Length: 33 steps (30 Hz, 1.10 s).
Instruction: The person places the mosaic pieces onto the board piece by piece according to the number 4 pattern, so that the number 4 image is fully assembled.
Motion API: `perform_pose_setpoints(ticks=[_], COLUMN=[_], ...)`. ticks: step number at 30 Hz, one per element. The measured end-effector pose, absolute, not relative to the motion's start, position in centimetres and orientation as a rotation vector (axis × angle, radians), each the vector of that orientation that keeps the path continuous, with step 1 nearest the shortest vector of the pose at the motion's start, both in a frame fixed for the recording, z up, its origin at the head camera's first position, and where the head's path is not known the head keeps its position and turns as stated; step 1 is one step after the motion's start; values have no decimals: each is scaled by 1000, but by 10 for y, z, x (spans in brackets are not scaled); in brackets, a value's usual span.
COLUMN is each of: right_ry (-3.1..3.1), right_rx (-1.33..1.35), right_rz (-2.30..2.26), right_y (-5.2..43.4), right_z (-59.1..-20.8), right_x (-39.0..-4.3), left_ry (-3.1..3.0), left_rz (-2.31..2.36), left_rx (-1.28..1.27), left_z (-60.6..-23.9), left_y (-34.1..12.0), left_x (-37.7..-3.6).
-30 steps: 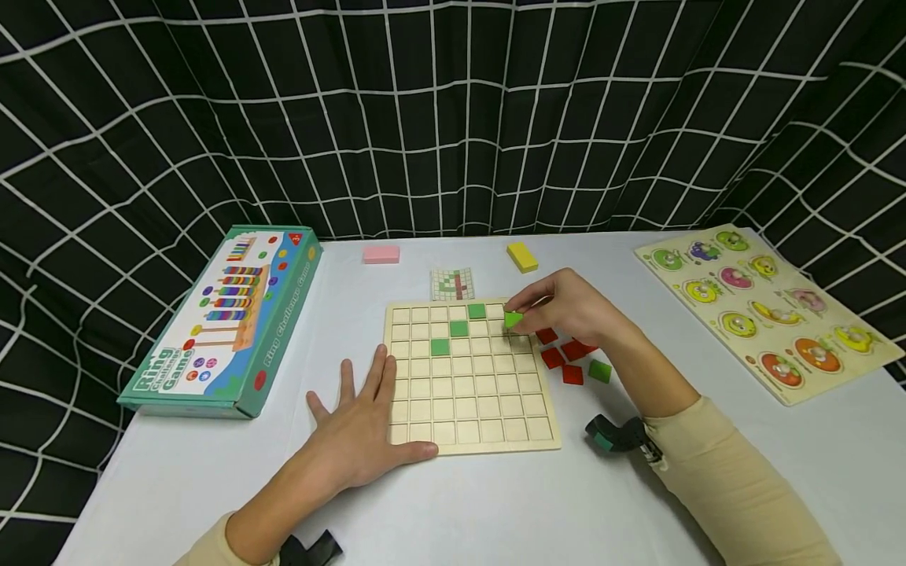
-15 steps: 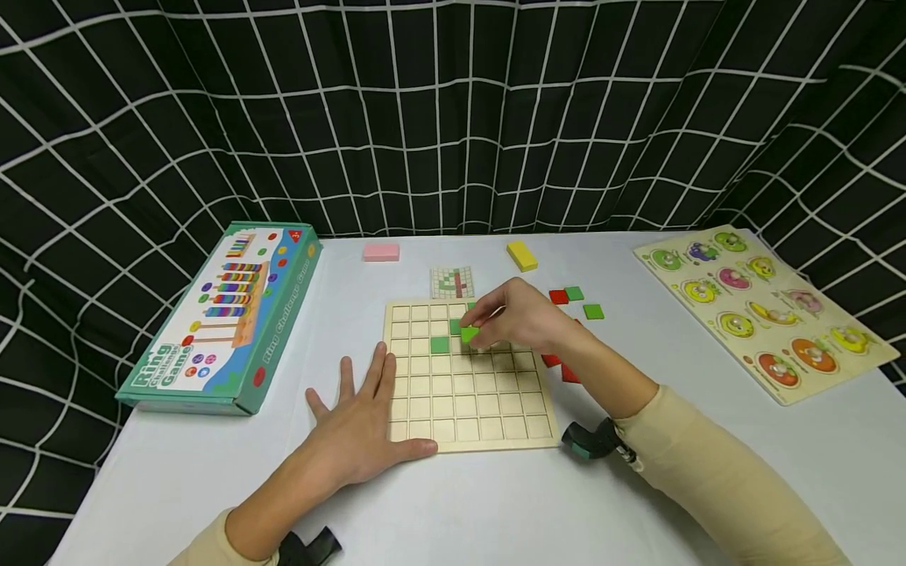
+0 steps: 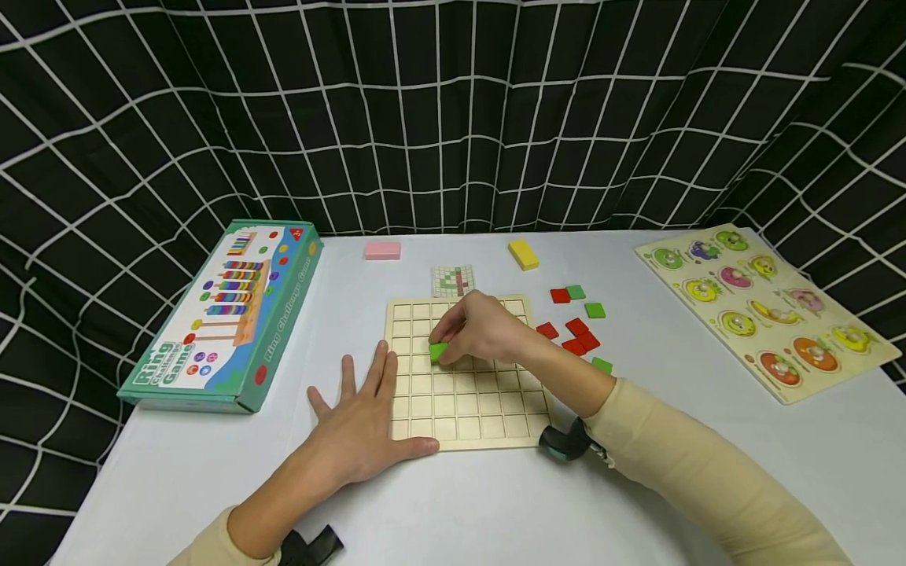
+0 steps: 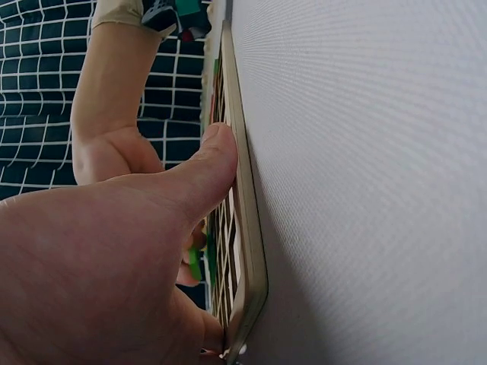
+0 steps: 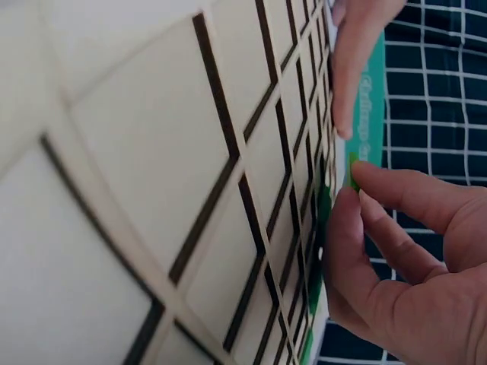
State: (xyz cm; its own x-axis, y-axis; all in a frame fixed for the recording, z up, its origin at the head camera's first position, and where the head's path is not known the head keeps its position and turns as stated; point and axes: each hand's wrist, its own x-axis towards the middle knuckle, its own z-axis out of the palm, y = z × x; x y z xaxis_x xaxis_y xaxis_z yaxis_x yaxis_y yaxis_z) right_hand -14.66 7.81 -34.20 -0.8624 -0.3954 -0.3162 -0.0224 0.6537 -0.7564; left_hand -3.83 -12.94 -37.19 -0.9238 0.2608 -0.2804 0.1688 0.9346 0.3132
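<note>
A light wooden grid board point(image 3: 463, 405) lies on the table in the head view. My right hand point(image 3: 484, 330) pinches a small green square tile point(image 3: 437, 352) between thumb and fingertips over the board's upper left part. In the right wrist view the pinched tile is held just off the board, and green tiles point(image 5: 323, 217) sit in its cells; from the head they are hidden behind the right hand. My left hand point(image 3: 364, 428) rests with spread, straight fingers at the board's left edge, its thumb on the lower left corner.
Right of the board lie loose red tiles point(image 3: 588, 340) and green tiles point(image 3: 595, 310). Behind it are a small pattern card point(image 3: 452, 281), a pink block point(image 3: 382, 251) and a yellow block point(image 3: 524, 254). A game box point(image 3: 219, 314) stands left, a fruit puzzle board point(image 3: 767, 306) right.
My right hand has carried the green tile leftward from the board's upper right edge to the upper left cells, uncovering loose tiles on the right. The left hand has stayed in place.
</note>
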Motion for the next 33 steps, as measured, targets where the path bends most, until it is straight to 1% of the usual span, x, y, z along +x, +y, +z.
perform_pose_setpoints(ticks=[26, 33], right_ry=[2499, 2530], right_rx=[-418, -498], right_rz=[-921, -879], right_y=[50, 47], right_z=[-342, -344], right_x=[-141, -141], left_ry=[2769, 2768], left_rz=[399, 387], left_rx=[321, 317], left_z=[-370, -370], left_y=[-130, -130], left_x=[-38, -37])
